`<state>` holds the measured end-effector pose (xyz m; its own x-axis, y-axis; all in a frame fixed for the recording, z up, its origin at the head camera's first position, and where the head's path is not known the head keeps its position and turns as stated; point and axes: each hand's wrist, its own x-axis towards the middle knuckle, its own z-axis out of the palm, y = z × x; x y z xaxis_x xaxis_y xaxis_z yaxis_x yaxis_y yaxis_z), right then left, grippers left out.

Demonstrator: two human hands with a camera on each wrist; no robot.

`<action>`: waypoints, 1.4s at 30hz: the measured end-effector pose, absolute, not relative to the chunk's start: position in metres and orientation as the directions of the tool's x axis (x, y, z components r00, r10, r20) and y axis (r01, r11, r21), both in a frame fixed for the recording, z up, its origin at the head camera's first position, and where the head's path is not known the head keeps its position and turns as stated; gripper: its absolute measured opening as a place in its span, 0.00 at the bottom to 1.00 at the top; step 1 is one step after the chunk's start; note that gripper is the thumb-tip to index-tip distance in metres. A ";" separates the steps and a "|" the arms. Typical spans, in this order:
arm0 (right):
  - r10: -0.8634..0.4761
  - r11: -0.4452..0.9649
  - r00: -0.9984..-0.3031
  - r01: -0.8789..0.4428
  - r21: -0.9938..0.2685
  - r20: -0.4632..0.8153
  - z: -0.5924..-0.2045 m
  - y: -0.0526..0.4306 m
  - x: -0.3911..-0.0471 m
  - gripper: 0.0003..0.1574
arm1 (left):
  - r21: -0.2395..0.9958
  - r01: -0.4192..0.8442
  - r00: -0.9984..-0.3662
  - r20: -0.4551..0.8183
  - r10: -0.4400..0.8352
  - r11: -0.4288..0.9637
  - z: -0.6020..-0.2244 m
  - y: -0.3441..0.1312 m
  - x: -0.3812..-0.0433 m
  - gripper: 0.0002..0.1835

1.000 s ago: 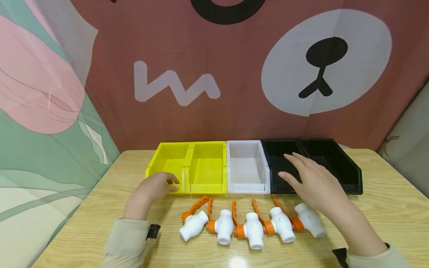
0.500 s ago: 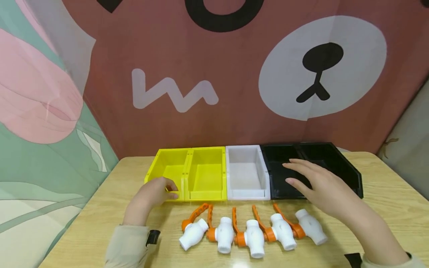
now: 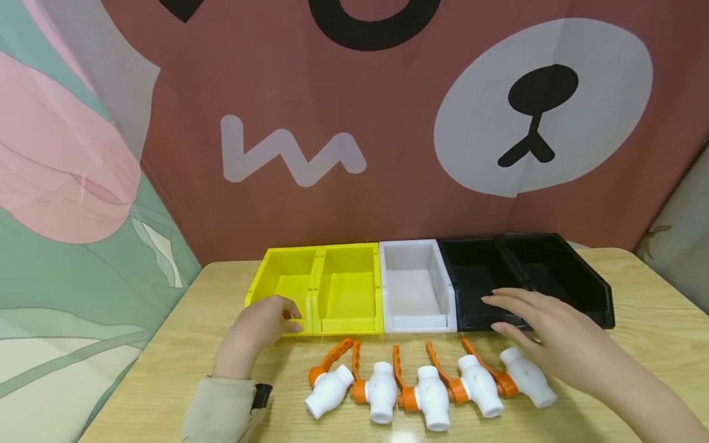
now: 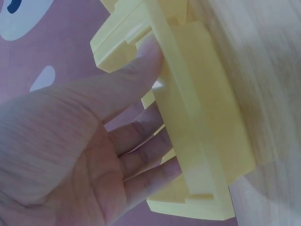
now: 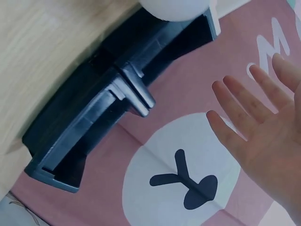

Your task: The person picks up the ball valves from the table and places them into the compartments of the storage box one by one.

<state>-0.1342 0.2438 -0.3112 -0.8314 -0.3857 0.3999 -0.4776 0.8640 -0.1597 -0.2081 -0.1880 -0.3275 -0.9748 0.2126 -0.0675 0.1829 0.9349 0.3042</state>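
In the head view my left hand (image 3: pixel 259 329) is at the front edge of the far-left yellow bin (image 3: pixel 256 280). The left wrist view has its thumb at the bin's rim, while the loosely bent fingers dip behind the front wall and their tips are hidden. Over the front of the black bins (image 3: pixel 609 301) hovers my right hand (image 3: pixel 554 332), fingers spread and holding nothing. Just left of it lies the rightmost white ball valve (image 3: pixel 528 378) with an orange handle. Part of a white valve body (image 5: pixel 176 7) shows at the top of the right wrist view.
Several more ball valves, such as the middle one (image 3: pixel 433 397), lie in a row on the wooden table (image 3: pixel 310 427). A second yellow bin (image 3: pixel 350 289) and a white bin (image 3: pixel 418 292) complete the row of bins. Behind stands a printed curtain (image 3: pixel 310 215).
My right hand has drawn back from over the black bin toward its front edge and the rightmost valve. The left hand stays at the yellow bin. The head view has shifted slightly.
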 end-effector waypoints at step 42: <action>-0.470 0.850 -0.879 -0.425 -0.313 -0.084 -0.363 0.256 -0.128 0.24 | 0.289 0.187 -0.974 -0.073 0.216 0.939 -0.323 -0.186 -0.209 0.08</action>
<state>-0.1279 0.2564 -0.3635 -0.8786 -0.4701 -0.0839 -0.4247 0.8496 -0.3128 -0.2085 -0.1860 -0.3228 -0.9736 0.2162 -0.0735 0.1867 0.9390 0.2888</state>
